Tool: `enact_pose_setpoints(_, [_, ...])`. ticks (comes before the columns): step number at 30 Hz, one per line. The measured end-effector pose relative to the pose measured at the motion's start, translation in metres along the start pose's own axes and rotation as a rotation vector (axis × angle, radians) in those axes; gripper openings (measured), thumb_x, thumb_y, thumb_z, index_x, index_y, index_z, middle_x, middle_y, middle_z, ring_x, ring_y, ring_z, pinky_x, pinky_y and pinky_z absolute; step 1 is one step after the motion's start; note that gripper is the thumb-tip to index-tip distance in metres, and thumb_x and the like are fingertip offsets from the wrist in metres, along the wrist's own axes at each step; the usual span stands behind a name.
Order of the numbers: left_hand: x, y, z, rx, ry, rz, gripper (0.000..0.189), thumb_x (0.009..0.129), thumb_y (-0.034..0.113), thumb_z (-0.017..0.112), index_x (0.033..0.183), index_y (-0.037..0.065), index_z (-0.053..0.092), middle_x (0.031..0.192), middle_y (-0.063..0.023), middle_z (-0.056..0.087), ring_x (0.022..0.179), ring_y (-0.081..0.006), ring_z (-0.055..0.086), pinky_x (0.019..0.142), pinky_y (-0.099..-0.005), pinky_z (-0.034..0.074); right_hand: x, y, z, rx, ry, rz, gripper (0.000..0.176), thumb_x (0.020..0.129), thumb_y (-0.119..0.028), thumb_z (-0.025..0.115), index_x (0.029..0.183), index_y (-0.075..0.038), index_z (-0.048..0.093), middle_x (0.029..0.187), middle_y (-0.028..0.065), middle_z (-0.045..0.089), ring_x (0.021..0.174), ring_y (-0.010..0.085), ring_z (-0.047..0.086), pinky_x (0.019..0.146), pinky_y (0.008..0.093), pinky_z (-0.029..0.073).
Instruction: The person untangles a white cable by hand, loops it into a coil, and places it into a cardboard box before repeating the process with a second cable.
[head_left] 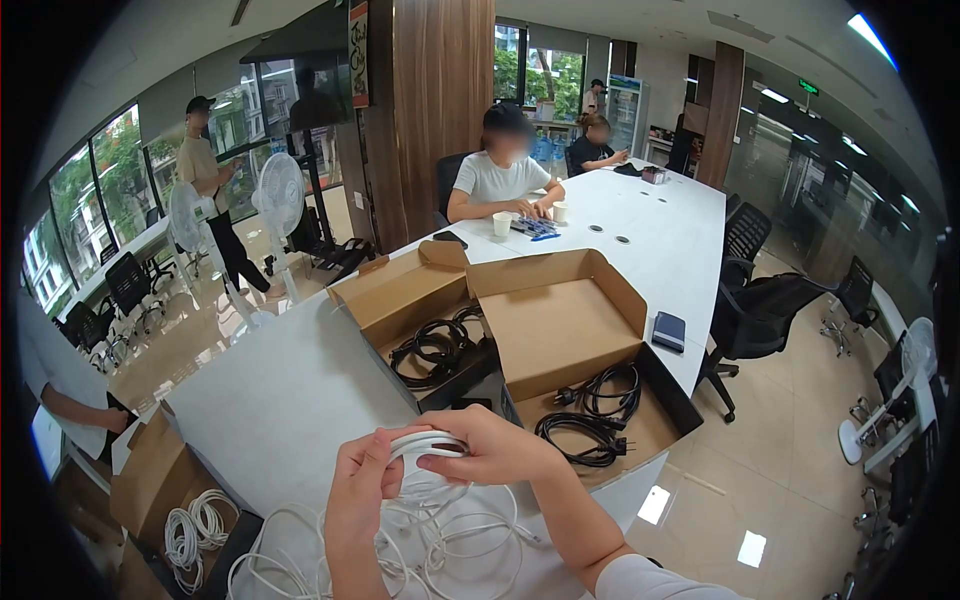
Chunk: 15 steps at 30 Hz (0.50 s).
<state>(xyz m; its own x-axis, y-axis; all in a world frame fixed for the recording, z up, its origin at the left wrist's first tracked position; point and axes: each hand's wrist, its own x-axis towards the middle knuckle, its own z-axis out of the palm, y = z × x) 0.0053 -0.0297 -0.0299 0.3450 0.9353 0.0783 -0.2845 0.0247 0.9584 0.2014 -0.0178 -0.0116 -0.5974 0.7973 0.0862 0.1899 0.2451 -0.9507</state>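
Both my hands hold a coiled white cable [425,445] above the near edge of the white table [290,390]. My left hand [358,500] grips the coil's left side. My right hand [490,447] pinches its top and right side. Loose white cable [440,540] trails from the coil and lies tangled on the table under my hands. Just beyond them stand two open cardboard boxes: the right box [575,330] holds black power cords [595,410], the left box [400,295] holds black coiled cables [435,345].
A cardboard box [150,480] at lower left holds coiled white cables [195,525]. A dark wallet [668,331] lies near the table's right edge. People sit at the far end of the table with cups [502,224]. Another person stands by fans [280,200] at left. Black office chairs [755,310] stand right.
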Motion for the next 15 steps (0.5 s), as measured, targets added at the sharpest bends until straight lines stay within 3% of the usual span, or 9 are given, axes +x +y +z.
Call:
enact_pose_setpoints(1, [0.000, 0.002, 0.003, -0.012, 0.010, 0.025, 0.037, 0.099, 0.031, 0.048, 0.110, -0.002, 0.059, 0.058, 0.0072, 0.032, 0.046, -0.0016, 0.023, 0.041, -0.0194, 0.016, 0.002, 0.012, 0.001, -0.061, 0.062, -0.234, 0.033, 0.089, -0.017, 0.064, 0.118, -0.003, 0.058, 0.078, -0.0004, 0.061, 0.063, 0.0029, 0.052, 0.052, 0.0192, 0.042])
enact_pose_setpoints(4, [0.003, -0.001, 0.012, -0.019, 0.085, 0.078, 0.028, 0.098, 0.029, 0.050, 0.106, 0.003, 0.055, 0.058, 0.0079, 0.034, 0.045, -0.0007, 0.024, 0.041, -0.0192, 0.015, -0.002, 0.005, 0.002, 0.168, 0.091, -0.145, 0.028, 0.090, -0.021, 0.064, 0.111, -0.003, 0.060, 0.078, -0.0025, 0.059, 0.060, 0.0019, 0.046, 0.049, 0.0185, 0.038])
enact_pose_setpoints(8, [0.006, -0.003, 0.015, 0.008, 0.145, 0.126, 0.016, 0.096, 0.024, 0.055, 0.102, 0.009, 0.051, 0.055, 0.0094, 0.037, 0.045, -0.0003, 0.025, 0.041, -0.0193, 0.016, -0.003, 0.016, -0.004, 0.225, 0.024, -0.120, 0.024, 0.092, -0.026, 0.063, 0.100, -0.004, 0.059, 0.073, -0.0053, 0.053, 0.058, 0.0014, 0.041, 0.048, 0.0188, 0.034])
enact_pose_setpoints(10, [0.007, -0.004, 0.016, -0.001, 0.156, 0.140, 0.018, 0.095, 0.023, 0.057, 0.103, 0.008, 0.053, 0.057, 0.0072, 0.041, 0.045, -0.0007, 0.027, 0.040, -0.0186, 0.017, -0.004, 0.018, -0.003, 0.280, 0.028, -0.184, 0.024, 0.094, -0.027, 0.059, 0.092, -0.004, 0.057, 0.067, -0.0063, 0.047, 0.054, 0.0014, 0.035, 0.046, 0.0190, 0.029])
enact_pose_setpoints(13, [0.011, -0.009, 0.012, -0.045, 0.119, 0.192, 0.022, 0.093, 0.025, 0.061, 0.101, 0.006, 0.055, 0.062, 0.0033, 0.047, 0.045, -0.0021, 0.032, 0.040, -0.0179, 0.022, -0.006, 0.018, -0.006, 0.550, 0.013, -0.113, 0.027, 0.098, -0.027, 0.051, 0.085, -0.004, 0.054, 0.060, -0.0081, 0.036, 0.050, 0.0014, 0.027, 0.044, 0.0200, 0.020])
enact_pose_setpoints(15, [0.015, -0.011, 0.006, -0.096, 0.035, 0.183, 0.026, 0.091, 0.027, 0.064, 0.100, 0.004, 0.056, 0.065, 0.0007, 0.050, 0.046, -0.0041, 0.037, 0.041, -0.0185, 0.027, -0.006, 0.012, -0.003, 0.593, 0.120, -0.123, 0.029, 0.100, -0.027, 0.047, 0.082, -0.005, 0.052, 0.058, -0.0091, 0.031, 0.048, 0.0017, 0.023, 0.043, 0.0211, 0.017])
